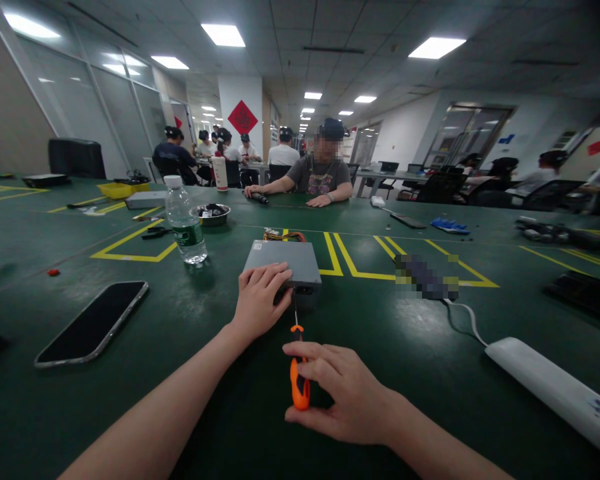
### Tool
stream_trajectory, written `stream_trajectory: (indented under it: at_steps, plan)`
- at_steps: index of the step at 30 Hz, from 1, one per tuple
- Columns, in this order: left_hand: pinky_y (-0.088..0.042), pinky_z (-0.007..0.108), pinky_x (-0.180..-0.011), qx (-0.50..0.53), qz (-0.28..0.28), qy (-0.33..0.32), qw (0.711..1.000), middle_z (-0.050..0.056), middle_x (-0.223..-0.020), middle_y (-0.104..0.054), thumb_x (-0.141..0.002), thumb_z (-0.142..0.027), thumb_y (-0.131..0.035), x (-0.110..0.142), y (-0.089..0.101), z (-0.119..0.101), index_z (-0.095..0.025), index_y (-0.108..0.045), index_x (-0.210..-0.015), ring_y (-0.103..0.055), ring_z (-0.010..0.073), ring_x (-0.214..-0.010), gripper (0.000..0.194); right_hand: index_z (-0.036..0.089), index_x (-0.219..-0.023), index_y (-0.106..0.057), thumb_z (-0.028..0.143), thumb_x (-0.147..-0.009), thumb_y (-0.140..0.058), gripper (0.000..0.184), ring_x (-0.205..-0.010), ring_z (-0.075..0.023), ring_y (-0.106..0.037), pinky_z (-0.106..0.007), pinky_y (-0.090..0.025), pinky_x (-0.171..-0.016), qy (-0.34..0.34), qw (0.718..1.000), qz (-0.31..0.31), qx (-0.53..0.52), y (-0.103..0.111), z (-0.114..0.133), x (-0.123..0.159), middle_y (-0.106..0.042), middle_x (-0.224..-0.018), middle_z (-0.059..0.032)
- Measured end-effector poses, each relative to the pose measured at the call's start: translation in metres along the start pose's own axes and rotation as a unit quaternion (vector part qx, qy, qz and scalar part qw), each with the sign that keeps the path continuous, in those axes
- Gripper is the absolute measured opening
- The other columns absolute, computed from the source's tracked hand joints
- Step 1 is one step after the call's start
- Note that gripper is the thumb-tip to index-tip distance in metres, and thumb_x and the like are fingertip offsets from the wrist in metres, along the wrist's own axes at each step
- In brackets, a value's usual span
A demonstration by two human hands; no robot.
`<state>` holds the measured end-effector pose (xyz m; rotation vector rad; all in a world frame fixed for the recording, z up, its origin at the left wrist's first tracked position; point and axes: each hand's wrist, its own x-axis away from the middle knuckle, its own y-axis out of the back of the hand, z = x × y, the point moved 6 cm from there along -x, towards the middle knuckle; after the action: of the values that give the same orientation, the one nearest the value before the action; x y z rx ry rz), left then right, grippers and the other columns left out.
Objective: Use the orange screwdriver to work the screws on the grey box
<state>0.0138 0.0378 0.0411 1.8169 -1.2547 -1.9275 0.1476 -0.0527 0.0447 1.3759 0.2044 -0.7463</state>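
A grey computer power supply [300, 259] lies on the green table in front of me, its bundle of coloured cables [286, 235] at the far side. My left hand [263, 293] rests over its near left corner, fingers on the top and thumb at the near face. In my right hand [337, 387] is an orange and black screwdriver [300, 387], gripped by the handle between fingers and thumb. Its shaft points away from me, and the tip meets the near face of the power supply beside my left thumb. Any screw at the tip is too small to make out.
Left are a smartphone [93, 325], a water bottle [186, 227], a metal bowl of dark parts [213, 213] and a yellow tray [123, 190]. Right are a blurred-out device [425, 277] on a white cable and a long white case [550, 387]. A person [323, 173] sits opposite.
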Motion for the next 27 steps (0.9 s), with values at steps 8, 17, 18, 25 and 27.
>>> stream_trajectory:
  at_steps: [8,17,18,25,27]
  plan:
    - [-0.027,0.042,-0.093,-0.003,-0.002,-0.001,1.0,0.001,-0.124,-0.058,-0.084,-0.03,-0.05,0.0,-0.0004,-0.0002,-0.027,-0.055,-0.109,-0.049,0.0218,-0.113,0.025,0.018,-0.12,-0.044,0.039,-0.085,-0.056,0.042,-0.103,-0.0219,-0.058,-0.033,-0.049,-0.08,-0.008,0.999,0.042,-0.003,0.0006,0.0007,-0.0034,-0.054,-0.121,-0.0133]
    - [-0.027,0.042,-0.093,-0.002,0.002,0.0,1.0,0.001,-0.123,-0.058,-0.085,-0.03,-0.05,-0.0006,0.0007,-0.0014,-0.027,-0.054,-0.11,-0.05,0.0213,-0.113,0.026,0.017,-0.097,-0.048,0.046,-0.085,-0.055,0.032,-0.096,-0.0206,-0.062,-0.032,-0.05,-0.079,-0.022,0.999,-0.015,-0.028,0.0051,-0.0019,-0.0014,-0.062,-0.106,-0.0123]
    - [-0.027,0.042,-0.093,-0.001,0.002,0.001,1.0,0.001,-0.124,-0.058,-0.085,-0.03,-0.05,-0.0006,0.0006,-0.0013,-0.028,-0.054,-0.11,-0.05,0.0214,-0.113,0.026,0.017,-0.101,-0.047,0.044,-0.084,-0.056,0.034,-0.099,-0.0208,-0.061,-0.032,-0.049,-0.081,-0.028,0.999,-0.002,-0.033,0.0047,-0.0015,-0.002,-0.061,-0.109,-0.0127]
    - [-0.027,0.042,-0.094,0.003,-0.001,-0.002,1.0,0.001,-0.124,-0.058,-0.085,-0.029,-0.05,-0.0007,0.0006,-0.0009,-0.028,-0.054,-0.11,-0.049,0.0222,-0.114,0.026,0.018,-0.105,-0.051,0.04,-0.087,-0.053,0.028,-0.094,-0.0209,-0.062,-0.032,-0.05,-0.074,0.01,0.999,0.029,0.028,-0.0009,0.0043,-0.0032,-0.058,-0.115,-0.013]
    - [-0.028,0.042,-0.093,0.004,-0.003,-0.003,1.0,0.002,-0.123,-0.058,-0.085,-0.029,-0.049,-0.0007,0.0009,-0.0009,-0.028,-0.055,-0.11,-0.049,0.0224,-0.114,0.025,0.018,-0.097,-0.048,0.043,-0.087,-0.053,0.027,-0.092,-0.0201,-0.063,-0.032,-0.05,-0.075,0.0,1.0,-0.011,0.001,0.0022,0.002,-0.0013,-0.061,-0.109,-0.012]
